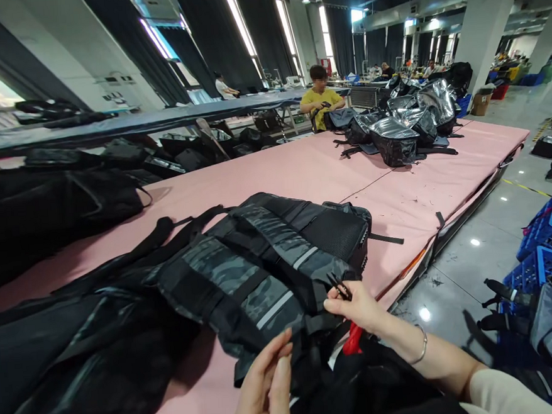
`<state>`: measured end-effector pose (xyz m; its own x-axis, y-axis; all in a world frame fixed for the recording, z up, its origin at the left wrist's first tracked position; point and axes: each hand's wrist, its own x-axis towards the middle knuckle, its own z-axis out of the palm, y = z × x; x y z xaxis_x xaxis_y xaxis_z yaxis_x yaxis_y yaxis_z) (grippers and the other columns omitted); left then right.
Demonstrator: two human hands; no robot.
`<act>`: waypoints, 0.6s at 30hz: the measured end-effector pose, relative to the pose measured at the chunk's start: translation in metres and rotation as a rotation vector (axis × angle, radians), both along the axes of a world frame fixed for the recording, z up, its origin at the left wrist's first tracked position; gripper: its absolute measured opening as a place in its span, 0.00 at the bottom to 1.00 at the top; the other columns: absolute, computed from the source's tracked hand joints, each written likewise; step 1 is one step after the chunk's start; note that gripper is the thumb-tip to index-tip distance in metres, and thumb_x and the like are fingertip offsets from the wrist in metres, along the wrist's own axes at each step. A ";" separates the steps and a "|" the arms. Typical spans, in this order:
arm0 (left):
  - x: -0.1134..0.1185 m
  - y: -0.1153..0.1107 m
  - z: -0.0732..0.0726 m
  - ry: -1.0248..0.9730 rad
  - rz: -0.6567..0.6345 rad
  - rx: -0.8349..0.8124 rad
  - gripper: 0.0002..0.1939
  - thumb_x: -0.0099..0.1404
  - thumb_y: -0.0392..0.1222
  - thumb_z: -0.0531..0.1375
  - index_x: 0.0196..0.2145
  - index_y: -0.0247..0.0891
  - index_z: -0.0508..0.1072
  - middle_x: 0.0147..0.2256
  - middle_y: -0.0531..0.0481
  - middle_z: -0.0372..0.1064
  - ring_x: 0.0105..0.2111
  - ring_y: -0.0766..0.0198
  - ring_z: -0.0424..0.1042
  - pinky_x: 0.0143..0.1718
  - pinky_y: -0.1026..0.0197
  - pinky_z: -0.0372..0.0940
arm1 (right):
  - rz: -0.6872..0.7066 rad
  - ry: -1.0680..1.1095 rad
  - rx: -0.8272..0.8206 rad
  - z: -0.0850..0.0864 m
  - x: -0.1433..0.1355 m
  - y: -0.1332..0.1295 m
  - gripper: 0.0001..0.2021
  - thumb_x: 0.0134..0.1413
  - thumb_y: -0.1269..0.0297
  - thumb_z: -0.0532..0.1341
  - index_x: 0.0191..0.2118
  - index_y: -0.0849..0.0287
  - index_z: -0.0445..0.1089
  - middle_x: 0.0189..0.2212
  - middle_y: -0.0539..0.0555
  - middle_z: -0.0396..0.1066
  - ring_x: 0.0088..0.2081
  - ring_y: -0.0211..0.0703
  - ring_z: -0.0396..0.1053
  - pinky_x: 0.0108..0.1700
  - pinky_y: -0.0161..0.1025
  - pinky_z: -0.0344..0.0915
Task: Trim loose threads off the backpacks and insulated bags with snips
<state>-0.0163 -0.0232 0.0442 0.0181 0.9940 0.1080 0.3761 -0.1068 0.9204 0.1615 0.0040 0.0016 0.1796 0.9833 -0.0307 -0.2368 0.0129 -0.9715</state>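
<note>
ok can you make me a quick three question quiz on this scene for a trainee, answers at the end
1. Fill in the colour: the black-and-grey camouflage bag with pale stripes lies on a long, flat ____ tabletop.
2. True or false: the person's bare right hand is spread open with nothing in it.
3. Where are the blue plastic lattice crates?
A) On the tabletop
B) Beside the tabletop, at the picture's right
C) Beside the tabletop, at the picture's left

Key:
1. Pink
2. False; it holds a slim black pointed tool
3. B
</note>
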 end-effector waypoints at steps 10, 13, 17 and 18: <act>0.009 0.026 -0.011 0.051 -0.177 -0.134 0.23 0.48 0.58 0.62 0.33 0.36 0.75 0.28 0.49 0.72 0.28 0.64 0.69 0.33 0.63 0.68 | -0.102 -0.514 0.103 0.014 -0.022 -0.034 0.13 0.52 0.60 0.58 0.21 0.58 0.59 0.18 0.45 0.56 0.21 0.33 0.53 0.26 0.33 0.49; 0.012 0.024 -0.010 -0.036 -0.189 -0.155 0.23 0.46 0.56 0.64 0.34 0.36 0.75 0.29 0.50 0.71 0.27 0.66 0.66 0.32 0.64 0.67 | -0.112 -0.619 0.186 0.020 -0.018 -0.034 0.13 0.55 0.62 0.56 0.21 0.58 0.59 0.18 0.45 0.56 0.22 0.33 0.53 0.27 0.33 0.49; 0.012 0.021 -0.006 -0.092 -0.177 -0.200 0.22 0.46 0.54 0.64 0.34 0.36 0.75 0.28 0.50 0.70 0.26 0.66 0.65 0.31 0.64 0.67 | 0.055 -0.270 0.181 0.025 -0.015 -0.028 0.14 0.55 0.54 0.56 0.25 0.59 0.64 0.19 0.47 0.59 0.22 0.33 0.55 0.26 0.32 0.53; 0.011 0.021 -0.005 -0.108 -0.178 -0.218 0.22 0.46 0.54 0.64 0.34 0.36 0.75 0.28 0.50 0.70 0.27 0.66 0.65 0.31 0.64 0.67 | 0.077 -0.199 0.182 0.026 -0.013 -0.028 0.15 0.55 0.53 0.56 0.27 0.59 0.65 0.20 0.47 0.60 0.22 0.34 0.56 0.26 0.33 0.54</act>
<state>-0.0051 -0.0023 0.0393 0.1940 0.9762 -0.0968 0.2677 0.0423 0.9626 0.1481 -0.0236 0.0271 0.0885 0.9804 0.1760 -0.0482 0.1807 -0.9824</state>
